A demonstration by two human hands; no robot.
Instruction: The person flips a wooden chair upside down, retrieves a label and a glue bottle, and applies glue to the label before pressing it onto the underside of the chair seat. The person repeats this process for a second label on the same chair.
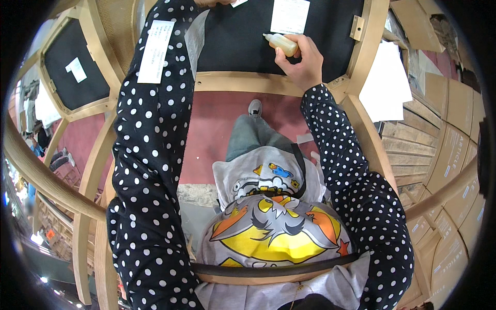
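Note:
My right hand is closed around a small squeeze bottle with pale yellowish contents. Its narrow nozzle points left, over the black fabric underside of an upturned wooden chair seat. Just beyond the bottle a white printed label lies on that fabric. At the top edge shows a small part of my left hand, next to another white slip; its fingers are mostly cut off. Two white label strips, one flat and one hanging at the side, are on my left sleeve.
A light wooden frame borders the fabric. To the left stands a similar chair with black underside and a label. White sheets rest on wooden slats at the right, beside stacked cardboard boxes. The floor is red.

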